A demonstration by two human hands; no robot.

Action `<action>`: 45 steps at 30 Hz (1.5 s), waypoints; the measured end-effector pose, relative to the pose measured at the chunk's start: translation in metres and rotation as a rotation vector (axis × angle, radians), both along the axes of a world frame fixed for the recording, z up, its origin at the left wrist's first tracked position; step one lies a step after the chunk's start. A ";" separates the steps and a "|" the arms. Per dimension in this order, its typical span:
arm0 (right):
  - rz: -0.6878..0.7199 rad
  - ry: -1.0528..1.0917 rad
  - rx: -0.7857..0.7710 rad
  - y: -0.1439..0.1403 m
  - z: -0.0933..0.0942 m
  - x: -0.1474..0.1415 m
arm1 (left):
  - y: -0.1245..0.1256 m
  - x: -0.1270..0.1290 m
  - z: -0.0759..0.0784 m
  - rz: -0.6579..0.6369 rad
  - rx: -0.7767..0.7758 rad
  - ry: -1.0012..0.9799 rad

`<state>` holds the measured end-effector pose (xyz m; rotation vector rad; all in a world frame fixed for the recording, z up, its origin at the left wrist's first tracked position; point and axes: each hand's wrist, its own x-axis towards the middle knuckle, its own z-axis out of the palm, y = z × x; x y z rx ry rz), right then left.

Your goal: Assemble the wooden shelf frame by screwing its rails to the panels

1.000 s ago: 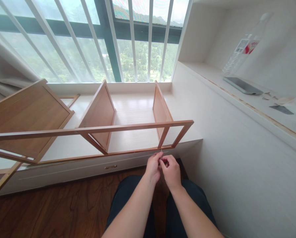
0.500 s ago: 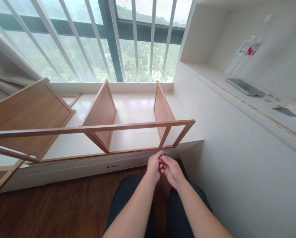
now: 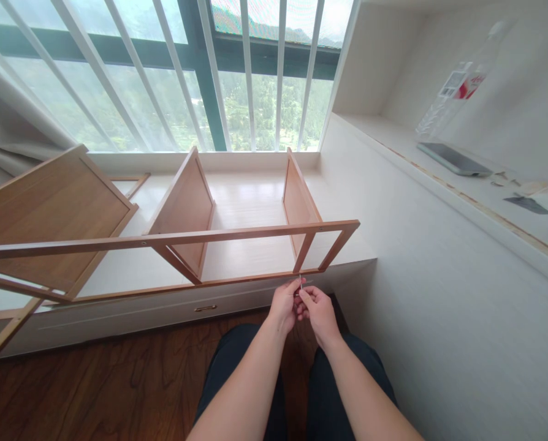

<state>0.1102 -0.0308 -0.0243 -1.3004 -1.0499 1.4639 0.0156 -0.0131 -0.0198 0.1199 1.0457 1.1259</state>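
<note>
Beyond the hands, a barred window [image 3: 274,104] spans the far side. Below it, a white bench [image 3: 251,199] extends ahead and to their left. On this stands a wooden frame [image 3: 237,234] with upright panels; its near lower rail runs just beyond the fingertips. A grey curtain [image 3: 21,128] hangs far off to their left. A clear bottle [image 3: 458,92] stands on a shelf [image 3: 366,128] up to their right. The left hand [image 3: 283,306] and right hand [image 3: 320,312] meet just under the rail. A phone [image 3: 453,160] lies near the bottle. The right hand pinches a thin metal piece [image 3: 301,282] pointing up at the rail; the left's fingers are bent beside it, whether gripping I cannot tell.
</note>
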 end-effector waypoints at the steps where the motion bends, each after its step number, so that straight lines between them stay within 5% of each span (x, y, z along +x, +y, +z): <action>1: -0.013 -0.073 0.049 -0.001 0.001 0.000 | 0.000 0.000 0.000 0.012 0.009 -0.004; 8: -0.008 -0.443 0.401 -0.006 0.015 0.004 | 0.002 0.002 -0.001 0.085 0.022 -0.055; 15: 0.001 -0.535 0.539 -0.007 0.012 -0.001 | 0.000 0.000 0.003 0.088 0.008 -0.075; 45: -0.099 -0.398 0.417 -0.001 0.006 0.003 | -0.003 -0.002 0.004 0.072 0.048 -0.015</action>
